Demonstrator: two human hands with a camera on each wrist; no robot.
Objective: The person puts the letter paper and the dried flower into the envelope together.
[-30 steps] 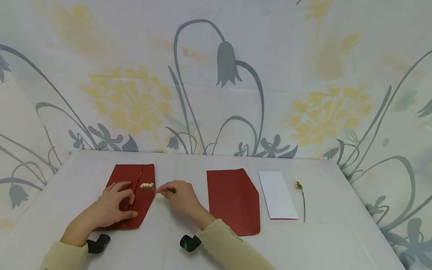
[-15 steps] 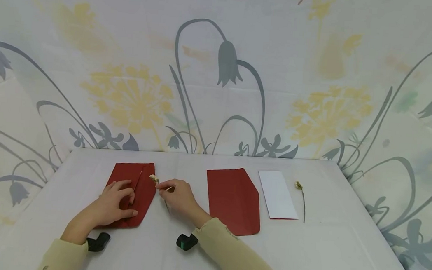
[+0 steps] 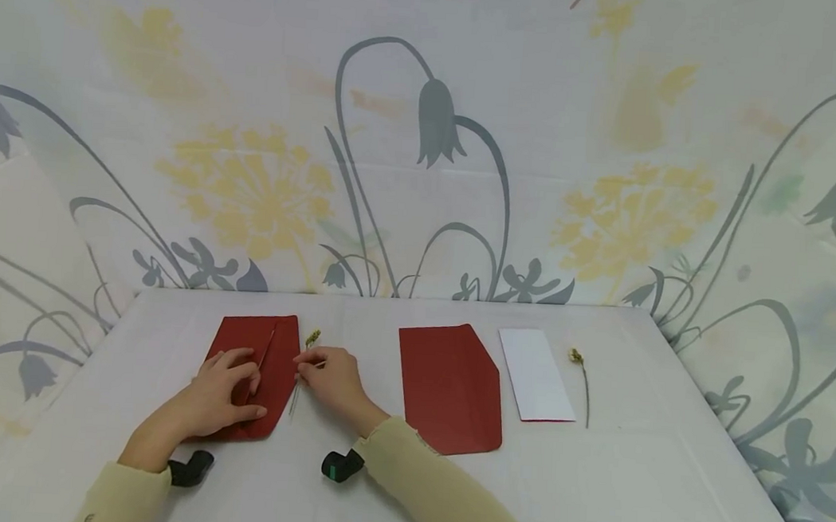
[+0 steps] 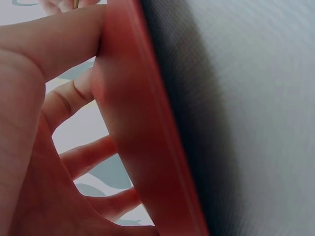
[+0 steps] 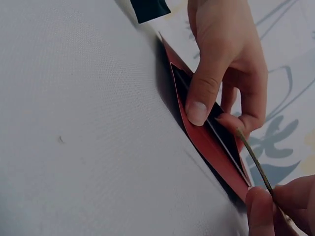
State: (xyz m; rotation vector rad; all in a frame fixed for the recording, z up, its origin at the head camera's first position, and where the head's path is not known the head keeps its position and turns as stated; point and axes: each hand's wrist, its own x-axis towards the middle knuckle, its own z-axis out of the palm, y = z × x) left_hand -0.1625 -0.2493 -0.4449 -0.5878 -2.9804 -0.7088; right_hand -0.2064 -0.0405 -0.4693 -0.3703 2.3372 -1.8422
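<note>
Red envelope (image 3: 256, 379) held open by left hand (image 3: 219, 396); right hand (image 3: 330, 379) pinches flower (image 3: 306, 358) beside it, not yet inserted.

Left envelope (image 3: 256, 375) was dark red, plain. Second envelope (image 3: 449, 387) was the same dark red. Card (image 3: 536, 374) beside it was plain white. Dried flower (image 3: 312, 338) had a pale yellow-green head and a thin olive stem; the other dried flower (image 3: 576, 356) had a yellowish head and a dark stem. Surface (image 3: 591, 479) was off-white. Backdrop (image 3: 425, 150) was white, printed with grey bellflowers and yellow dandelion heads. Sleeves (image 3: 432, 493) were pale yellow. Wrist cameras (image 3: 337, 465) were black.
</note>
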